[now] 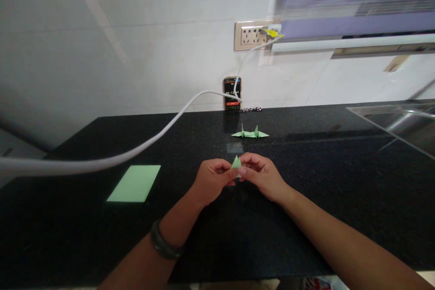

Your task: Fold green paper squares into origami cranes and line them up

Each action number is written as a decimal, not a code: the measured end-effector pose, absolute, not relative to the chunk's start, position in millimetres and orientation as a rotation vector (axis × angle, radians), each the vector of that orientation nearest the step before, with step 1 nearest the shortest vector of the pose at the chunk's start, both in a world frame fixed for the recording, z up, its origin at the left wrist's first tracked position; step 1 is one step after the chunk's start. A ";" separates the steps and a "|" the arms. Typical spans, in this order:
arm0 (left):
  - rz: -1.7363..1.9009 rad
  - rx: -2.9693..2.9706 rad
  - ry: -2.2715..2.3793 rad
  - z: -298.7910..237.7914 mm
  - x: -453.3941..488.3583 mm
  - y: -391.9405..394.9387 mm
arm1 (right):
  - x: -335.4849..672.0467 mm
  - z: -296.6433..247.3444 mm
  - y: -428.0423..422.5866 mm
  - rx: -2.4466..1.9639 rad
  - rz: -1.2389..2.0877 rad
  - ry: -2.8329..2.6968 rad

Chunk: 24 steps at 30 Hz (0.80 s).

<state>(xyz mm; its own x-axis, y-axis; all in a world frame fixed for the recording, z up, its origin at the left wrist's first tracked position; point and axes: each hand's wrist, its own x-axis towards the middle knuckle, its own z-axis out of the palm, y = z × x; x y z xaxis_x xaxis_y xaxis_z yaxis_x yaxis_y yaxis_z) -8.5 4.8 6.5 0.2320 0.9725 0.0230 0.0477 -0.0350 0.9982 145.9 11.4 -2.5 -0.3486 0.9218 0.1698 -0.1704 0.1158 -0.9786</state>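
Observation:
My left hand and my right hand meet above the black counter, both pinching a small folded piece of green paper between their fingertips. Only its pointed tip shows above the fingers. A dark bracelet sits on my left wrist. Farther back on the counter lies a finished green paper crane with its wings spread. A flat stack of green paper sheets lies to the left of my left hand.
A phone showing a timer leans against the white wall. A white cable runs from the wall socket across the left of the counter. A metal sink is at the right. A small beaded item lies beside the phone.

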 end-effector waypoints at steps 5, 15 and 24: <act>0.973 1.501 1.154 5.8 -4.9 2.5 | 146.3 -4.8 12.6 -0.806 1.427 -1.409; 0.949 1.443 1.121 2.8 -3.2 1.8 | 146.7 -1.6 13.1 -0.809 1.468 -1.362; 0.900 1.369 1.123 6.6 1.2 -2.2 | 147.4 -4.5 11.5 -0.850 1.393 -1.371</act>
<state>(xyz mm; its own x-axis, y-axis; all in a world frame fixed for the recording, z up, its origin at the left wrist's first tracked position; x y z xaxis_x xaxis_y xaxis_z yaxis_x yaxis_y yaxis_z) 1.2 -2.2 6.6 0.2633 0.9615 -0.0792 0.1325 0.0453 0.9901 147.4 11.5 -4.5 -0.2883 0.9464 0.1460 -0.1607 0.1025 -0.9817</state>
